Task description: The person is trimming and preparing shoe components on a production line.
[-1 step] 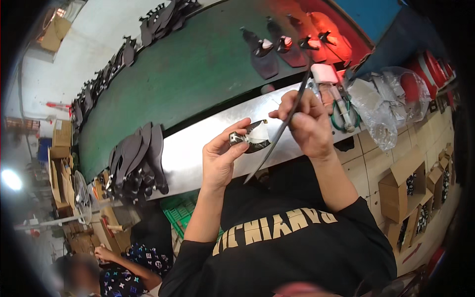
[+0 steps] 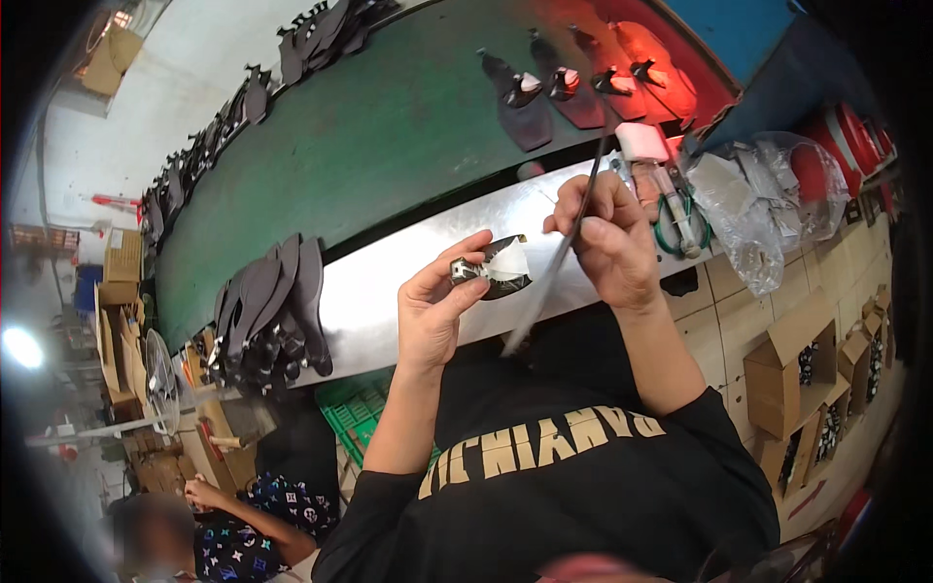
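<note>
Left fingers [image 2: 442, 258] around the left end of a black-and-white piece [image 2: 507, 260]

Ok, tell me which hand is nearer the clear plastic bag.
Right. The right hand is left of the clear plastic bag; the left hand is much farther left, holding a dark piece.

From my end I'm viewing a bench with a green top [image 2: 379, 126] and a shiny metal front ledge [image 2: 364, 306]. A stack of dark shoe soles [image 2: 282, 291] is straddling both at the left; more soles [image 2: 194, 151] are lining the far edge. Four soles with black-and-white pieces [image 2: 526, 126] are lying under red light. A pale block [image 2: 641, 143] and green-handled scissors [image 2: 669, 233] are resting towards the right end.
</note>
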Motion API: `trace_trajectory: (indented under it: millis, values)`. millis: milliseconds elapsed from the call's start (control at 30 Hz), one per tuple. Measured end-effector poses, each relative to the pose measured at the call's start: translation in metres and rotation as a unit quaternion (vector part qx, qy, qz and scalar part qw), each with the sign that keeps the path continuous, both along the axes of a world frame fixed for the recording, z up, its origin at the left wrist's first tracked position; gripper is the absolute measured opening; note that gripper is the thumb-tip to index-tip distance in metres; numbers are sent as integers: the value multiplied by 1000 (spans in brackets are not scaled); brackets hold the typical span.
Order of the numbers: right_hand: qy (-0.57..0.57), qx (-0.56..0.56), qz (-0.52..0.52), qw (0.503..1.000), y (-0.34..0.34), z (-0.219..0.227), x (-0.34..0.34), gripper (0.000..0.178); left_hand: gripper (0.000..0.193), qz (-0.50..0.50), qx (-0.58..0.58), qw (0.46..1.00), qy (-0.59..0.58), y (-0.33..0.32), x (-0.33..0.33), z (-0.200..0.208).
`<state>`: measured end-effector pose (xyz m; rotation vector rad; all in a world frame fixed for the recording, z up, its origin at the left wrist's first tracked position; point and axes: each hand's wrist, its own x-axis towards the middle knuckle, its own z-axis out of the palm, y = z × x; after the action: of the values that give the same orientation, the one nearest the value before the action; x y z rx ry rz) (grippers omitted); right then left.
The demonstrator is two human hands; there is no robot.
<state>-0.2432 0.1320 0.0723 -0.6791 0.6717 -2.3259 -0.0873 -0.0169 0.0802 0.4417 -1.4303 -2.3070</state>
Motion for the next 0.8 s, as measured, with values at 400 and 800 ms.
trace_trajectory:
  millis: [400,800]
  values:
    - [280,317,19,906,22,10,63,27,34,54,38,998,-7,-9,48,-13]
    - [383,290,-70,874,17,8,72,47,33,26,4,998,50,-10,52,-15]
